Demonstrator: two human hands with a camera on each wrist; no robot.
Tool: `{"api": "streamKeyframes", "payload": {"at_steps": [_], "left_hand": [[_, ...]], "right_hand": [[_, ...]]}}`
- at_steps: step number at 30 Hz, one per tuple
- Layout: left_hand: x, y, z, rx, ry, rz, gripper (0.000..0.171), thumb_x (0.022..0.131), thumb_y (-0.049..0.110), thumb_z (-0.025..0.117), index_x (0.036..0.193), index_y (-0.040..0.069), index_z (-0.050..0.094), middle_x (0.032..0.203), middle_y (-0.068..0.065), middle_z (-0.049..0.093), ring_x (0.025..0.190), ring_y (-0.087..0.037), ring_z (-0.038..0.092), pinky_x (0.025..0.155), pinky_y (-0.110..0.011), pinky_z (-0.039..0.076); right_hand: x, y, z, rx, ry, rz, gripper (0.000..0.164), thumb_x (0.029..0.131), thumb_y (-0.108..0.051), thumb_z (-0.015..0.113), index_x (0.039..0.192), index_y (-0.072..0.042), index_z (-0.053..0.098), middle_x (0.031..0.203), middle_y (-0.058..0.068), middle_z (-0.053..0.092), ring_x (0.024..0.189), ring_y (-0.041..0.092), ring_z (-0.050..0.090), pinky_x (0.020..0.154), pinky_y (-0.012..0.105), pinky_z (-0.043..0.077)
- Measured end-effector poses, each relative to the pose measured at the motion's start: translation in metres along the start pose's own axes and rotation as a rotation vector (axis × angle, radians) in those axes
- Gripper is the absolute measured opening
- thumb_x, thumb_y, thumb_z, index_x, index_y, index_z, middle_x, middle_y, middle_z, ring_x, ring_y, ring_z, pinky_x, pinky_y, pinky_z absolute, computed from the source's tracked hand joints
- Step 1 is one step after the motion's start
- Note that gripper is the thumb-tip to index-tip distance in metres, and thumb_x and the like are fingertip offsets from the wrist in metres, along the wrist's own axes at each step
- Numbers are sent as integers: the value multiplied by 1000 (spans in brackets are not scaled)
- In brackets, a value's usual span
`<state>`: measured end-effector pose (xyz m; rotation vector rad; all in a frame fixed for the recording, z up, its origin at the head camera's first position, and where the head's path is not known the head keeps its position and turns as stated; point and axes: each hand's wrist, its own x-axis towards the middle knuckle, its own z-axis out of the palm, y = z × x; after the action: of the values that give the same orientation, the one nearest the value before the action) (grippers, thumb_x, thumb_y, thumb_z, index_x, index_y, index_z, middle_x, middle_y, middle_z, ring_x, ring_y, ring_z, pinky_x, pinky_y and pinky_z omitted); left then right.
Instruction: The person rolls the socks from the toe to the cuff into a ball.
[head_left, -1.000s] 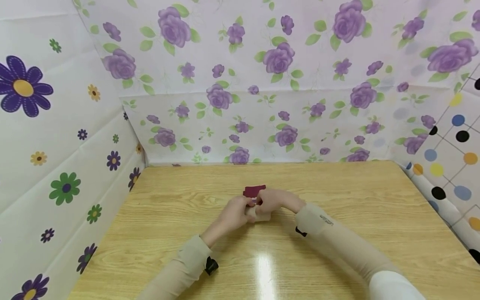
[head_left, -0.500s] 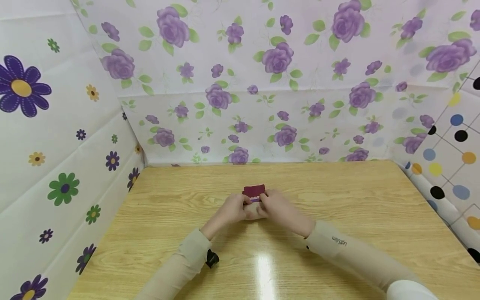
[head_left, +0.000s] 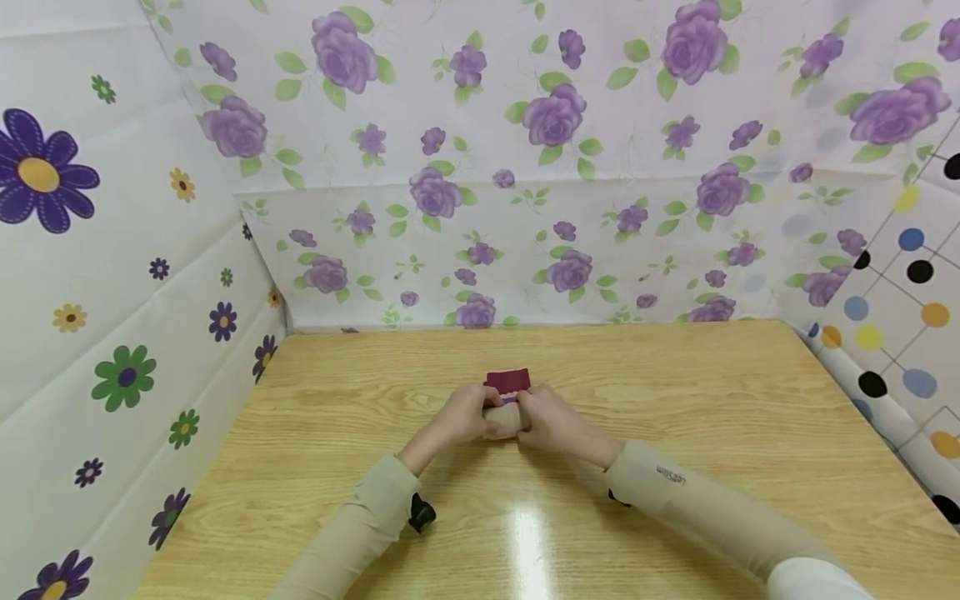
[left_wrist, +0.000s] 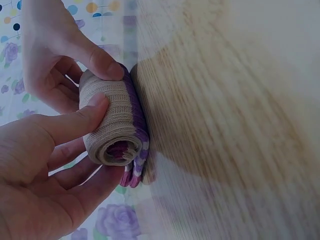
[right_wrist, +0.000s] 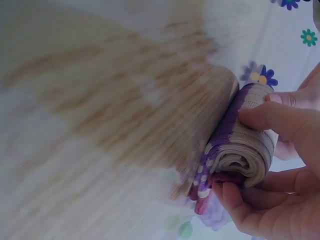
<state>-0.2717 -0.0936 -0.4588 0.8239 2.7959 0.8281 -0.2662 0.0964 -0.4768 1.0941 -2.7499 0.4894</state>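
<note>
A beige ribbed pair of socks (head_left: 504,422), with purple and maroon bands, lies partly rolled up at the middle of the table. Its flat maroon end (head_left: 508,381) points away from me. My left hand (head_left: 463,414) grips the left end of the roll, thumb on top and fingers underneath, as the left wrist view shows. At the other end, my right hand (head_left: 558,425) holds the roll between thumb and fingers. Spiral layers of the roll (right_wrist: 252,150) show in the right wrist view, with maroon fabric at the lower edge.
A wooden table (head_left: 360,375) reaches back to a wall sheet (head_left: 510,233) printed with purple roses. Flower-print sheeting (head_left: 150,308) stands at the left, dotted sheeting (head_left: 892,333) at the right. A black wrist device (head_left: 422,512) sits at the left cuff.
My right hand has shifted from above the socks to their right end, its forearm dropping lower in view. The beige part has become a compact roll; the left hand has barely moved.
</note>
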Motion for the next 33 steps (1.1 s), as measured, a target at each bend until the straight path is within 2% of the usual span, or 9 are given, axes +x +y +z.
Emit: {"api": "streamKeyframes", "payload": {"at_steps": [7,11,16,23,26,29,33], "left_hand": [[1,1,1,-18,-28,3,30,76,11,82,100,1,69,103,-14,71,99,-26,65,87,-38,53],[0,3,1,-33,-44,16,31,74,11,83,98,2,67,102,-13,70,98,-27,65,86,-39,53],[2,3,3,-12,-39,30,37,69,13,87,97,3,64,99,-12,68,93,-24,63,84,-37,53],[5,4,2,17,-60,47,39,67,14,88,96,3,63,99,-13,67,93,-24,62,84,-37,52],[6,3,-1,27,-91,87,36,72,14,85,100,3,65,101,-12,68,96,-24,63,87,-38,52],[7,-1,-2,48,-144,123,32,78,15,80,106,6,65,104,-8,69,95,-19,63,86,-33,52],[8,-6,-3,38,-194,137,29,83,14,75,109,7,64,105,-6,69,92,-14,61,83,-28,50]], "right_hand": [[6,7,-3,142,-90,77,36,66,-8,81,94,0,59,84,11,65,75,18,60,65,28,51],[7,7,-4,176,-138,121,38,65,-8,82,93,-2,58,83,10,64,74,18,60,65,29,51],[8,8,-1,156,-141,135,37,64,-8,83,91,-2,58,81,9,65,72,18,59,64,31,51],[11,10,-2,209,-142,153,29,63,-5,81,89,-2,68,82,9,70,71,17,61,65,31,51],[11,10,-3,221,-146,162,32,66,-5,81,95,-3,70,88,10,72,78,19,63,71,33,52],[9,9,-5,226,-163,176,36,68,-10,85,100,-3,71,95,12,72,87,24,65,79,38,53],[8,8,-7,221,-194,195,47,68,-19,88,109,-2,70,104,15,71,98,29,64,87,43,51]]}}
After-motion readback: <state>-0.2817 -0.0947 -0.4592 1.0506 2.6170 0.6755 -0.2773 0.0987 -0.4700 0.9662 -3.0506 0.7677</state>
